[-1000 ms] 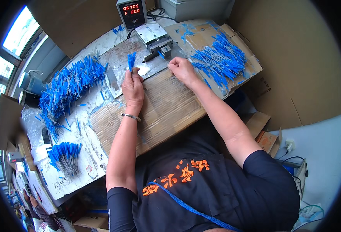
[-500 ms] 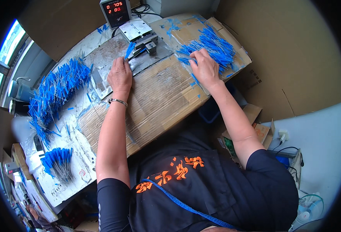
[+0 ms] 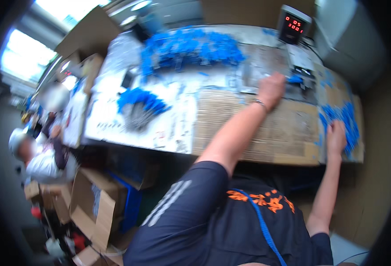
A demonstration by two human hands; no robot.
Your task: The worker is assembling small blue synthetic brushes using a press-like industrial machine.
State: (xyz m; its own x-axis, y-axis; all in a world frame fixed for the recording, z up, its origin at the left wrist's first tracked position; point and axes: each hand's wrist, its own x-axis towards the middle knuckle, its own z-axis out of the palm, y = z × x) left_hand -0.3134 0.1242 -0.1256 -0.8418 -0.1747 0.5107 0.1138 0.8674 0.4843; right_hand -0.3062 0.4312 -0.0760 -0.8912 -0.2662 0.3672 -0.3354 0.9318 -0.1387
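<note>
My left hand (image 3: 273, 91) is closed at the front of a small metal fixture (image 3: 302, 66). A blue-tabbed wire piece (image 3: 295, 79) shows at its fingertips, against the fixture. My right hand (image 3: 336, 139) is at the near left side of a pile of blue-tabbed wire pieces (image 3: 349, 122) on the right. Its fingers are curled together, and blur hides what lies between them. A long heap of similar pieces (image 3: 191, 46) lies along the back of the table. A fanned bundle of them (image 3: 140, 108) rests on the white tabletop to the left.
A counter box with red digits (image 3: 294, 25) stands behind the fixture. Flattened cardboard (image 3: 257, 128) covers the table's front. Clear plastic bags (image 3: 122, 57) lie at the back left. Another person (image 3: 45, 155) works at the far left, near open cartons (image 3: 93, 208) on the floor.
The view has swung left, bringing the other person and cartons in. My left hand has come up against the fixture. My right hand stays at the pile, its fingers now drawn together.
</note>
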